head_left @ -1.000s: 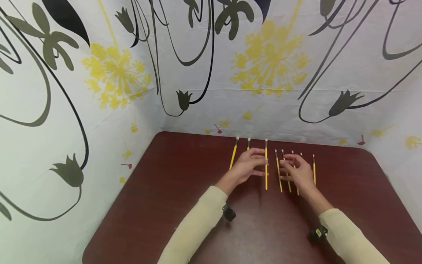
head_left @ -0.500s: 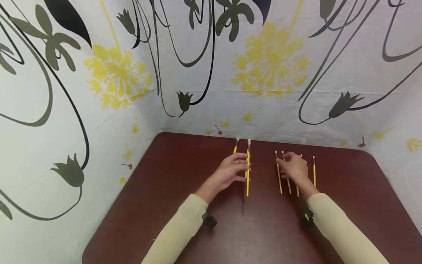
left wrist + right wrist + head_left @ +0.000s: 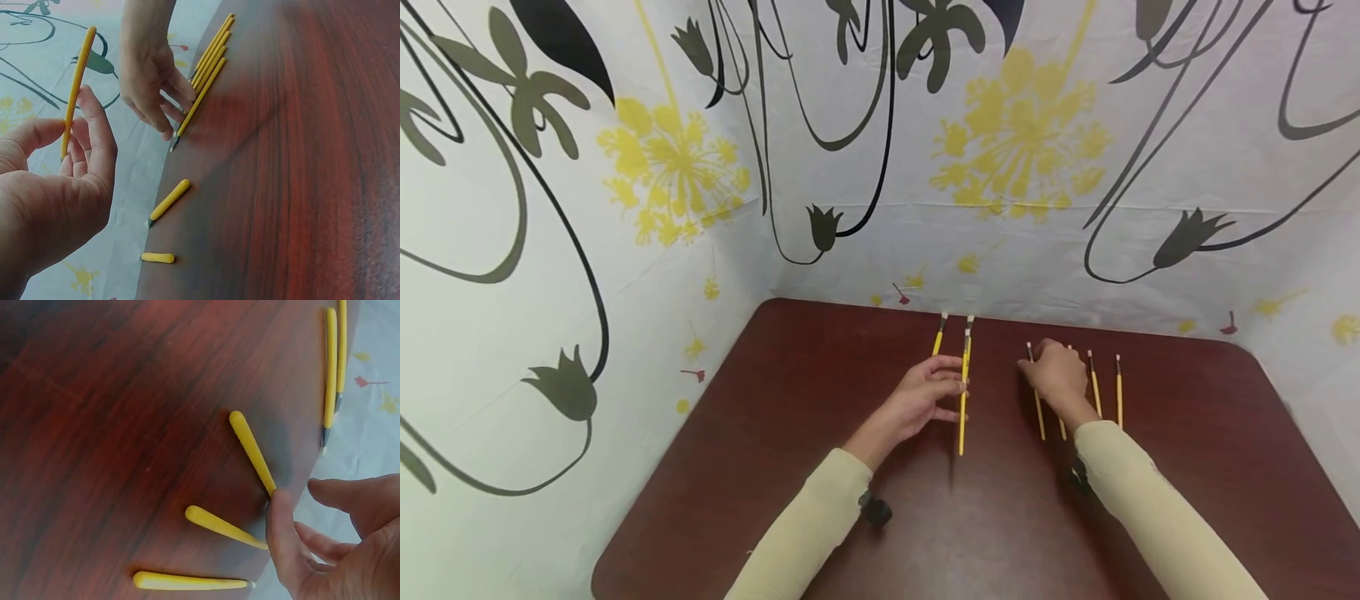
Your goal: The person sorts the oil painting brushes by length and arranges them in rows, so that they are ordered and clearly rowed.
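Between thumb and fingers, my left hand [image 3: 917, 396] holds a yellow-handled paintbrush [image 3: 962, 417] upright above the table, bristles away from me; the left wrist view also shows this paintbrush [image 3: 78, 81] raised off the surface. Two more paintbrushes [image 3: 937, 342] lie beyond that hand, partly covered by it. My right hand [image 3: 1057, 375] hovers low over a row of several thinner paintbrushes [image 3: 1095, 383]. Its fingertips are close to the row's leftmost brush [image 3: 1038, 412]. In the right wrist view, thumb and index finger stand apart, and the index finger covers one brush's tip [image 3: 253, 447]; contact is unclear.
The dark red-brown table [image 3: 1000, 533] has rounded corners. Its far edge meets a pale wall covering [image 3: 865, 167] printed with flowers. Brush tips lie along that edge. A small dark device [image 3: 876, 510] sits on the left wrist.
My left hand has carried its paintbrush leftward, to beside the two brushes at the left. My right hand has moved slightly left and its fingers have turned down over the row.
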Demonstrator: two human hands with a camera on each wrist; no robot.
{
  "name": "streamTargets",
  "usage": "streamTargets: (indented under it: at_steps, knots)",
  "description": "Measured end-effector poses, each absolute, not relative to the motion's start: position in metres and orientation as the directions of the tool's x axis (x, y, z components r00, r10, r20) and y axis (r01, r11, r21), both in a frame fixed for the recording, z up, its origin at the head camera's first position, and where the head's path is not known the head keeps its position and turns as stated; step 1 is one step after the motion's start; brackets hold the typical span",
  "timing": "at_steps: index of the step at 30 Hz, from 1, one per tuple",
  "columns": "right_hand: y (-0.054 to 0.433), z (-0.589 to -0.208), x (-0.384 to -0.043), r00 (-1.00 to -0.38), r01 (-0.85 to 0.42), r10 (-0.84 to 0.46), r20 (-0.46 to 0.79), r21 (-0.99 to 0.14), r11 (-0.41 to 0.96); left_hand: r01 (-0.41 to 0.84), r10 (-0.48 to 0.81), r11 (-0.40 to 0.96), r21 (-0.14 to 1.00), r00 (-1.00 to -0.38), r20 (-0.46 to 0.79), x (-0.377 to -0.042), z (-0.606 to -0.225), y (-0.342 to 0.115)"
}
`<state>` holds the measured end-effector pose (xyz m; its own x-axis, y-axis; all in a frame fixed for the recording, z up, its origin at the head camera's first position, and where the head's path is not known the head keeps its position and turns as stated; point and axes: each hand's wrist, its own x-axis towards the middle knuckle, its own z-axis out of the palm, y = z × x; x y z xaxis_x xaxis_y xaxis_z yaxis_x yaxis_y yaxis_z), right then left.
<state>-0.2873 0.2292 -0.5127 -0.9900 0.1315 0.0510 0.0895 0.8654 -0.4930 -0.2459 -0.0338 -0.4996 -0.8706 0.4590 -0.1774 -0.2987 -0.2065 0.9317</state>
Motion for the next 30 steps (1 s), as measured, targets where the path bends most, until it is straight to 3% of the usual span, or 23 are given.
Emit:
streamTargets:
  at_steps: [9,19,26,30]
  knots:
    - [0.233,-0.518,-0.295,-0.991,0.131,0.125,-0.045,-0.512,0.849,-0.308,0.45,-0.212,0.927,-0.873,-0.188,-0.244,-0.502,-0.037]
    - [0.244,-0.516,-0.301,-0.982,0.167,0.078,-0.169,-0.613,0.772,-0.323,0.44,-0.2,0.925,-0.873,-0.21,-0.243,-0.509,-0.041]
    - [0.248,-0.504,-0.295,-0.975,0.202,0.046,-0.219,-0.772,0.603,-0.31,0.439,-0.181,0.933,-0.874,-0.205,-0.243,-0.513,-0.043]
    - [0.25,-0.5,-0.293,-0.97,0.211,0.019,-0.241,-0.806,0.553,-0.314,0.432,-0.186,0.931,-0.877,-0.209,-0.243,-0.514,-0.044]
